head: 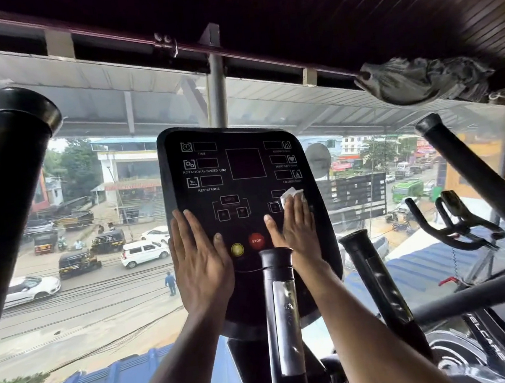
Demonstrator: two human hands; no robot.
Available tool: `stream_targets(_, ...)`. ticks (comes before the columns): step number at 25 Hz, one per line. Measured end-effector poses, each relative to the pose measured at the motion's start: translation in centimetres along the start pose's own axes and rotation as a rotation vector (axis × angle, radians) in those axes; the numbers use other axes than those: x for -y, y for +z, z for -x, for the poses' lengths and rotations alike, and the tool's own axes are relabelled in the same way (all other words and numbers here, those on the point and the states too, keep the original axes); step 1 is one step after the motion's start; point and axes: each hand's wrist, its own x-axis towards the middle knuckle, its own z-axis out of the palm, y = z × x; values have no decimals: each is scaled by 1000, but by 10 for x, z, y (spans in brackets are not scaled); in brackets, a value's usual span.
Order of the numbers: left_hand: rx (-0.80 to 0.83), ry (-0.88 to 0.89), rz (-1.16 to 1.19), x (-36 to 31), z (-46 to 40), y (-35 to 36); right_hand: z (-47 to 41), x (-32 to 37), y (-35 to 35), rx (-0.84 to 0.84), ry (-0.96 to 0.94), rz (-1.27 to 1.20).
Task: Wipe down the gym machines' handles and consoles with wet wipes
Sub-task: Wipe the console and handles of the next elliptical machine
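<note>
Nearest us stood two upright black handles with shiny sensor strips, one in the centre [281, 306] and one just to its right [377, 281]; we judged them stiff, fixed and somewhat slick on the metal, best wiped by wrapping a wipe round the shaft. Beyond them our two hands lay flat on the console [243, 173]. Our left hand [200, 258] was spread with fingers straight, pressing the lower left of the panel and grasping nothing, as if to steady it. Our right hand [298, 230] pressed one white wet wipe [291, 194] against the right side of the panel, near the small arrow buttons; the fingers lay straight over it, not curled round it.

The wipe looked to us light, limp and damp, likely to bunch or slip out unless held down under flat fingers. The console seemed rigid, though its buttons might respond to pressure: we counted one red STOP button [256, 241] and one yellow button [237, 249].

Farther out rose two long black swing handles, left [7, 184] and right [471, 170], and one exercise-bike handlebar [454, 221] at far right.
</note>
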Motion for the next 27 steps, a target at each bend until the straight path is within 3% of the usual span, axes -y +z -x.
stream_targets(4, 4, 12, 46, 3, 1, -2, -36, 12, -19, 35, 62, -46)
stream_targets(7, 26, 11, 40, 4, 3, -3, -31, 36, -9, 37, -148, -4)
stream_targets(11, 32, 9, 46, 8, 7, -4, 9, 22, 22, -139, -363, 54)
stream_targets(15, 40, -5, 86, 9, 13, -4, -2, 8, 14, -166, -156, -3)
stream_targets(17, 36, -7, 91, 9, 13, -4, -24, 26, 0, -74, -84, -37)
stream_targets(19, 34, -10, 94, 10, 12, -4, -37, 52, -12, -10, -192, -33)
stream_targets(23, 22, -18, 127, 10, 14, -4, -6, 77, 2, -57, -469, 8)
stream_targets(27, 31, -16, 132, 11, 17, -5, 24, 42, 17, -121, -505, -32)
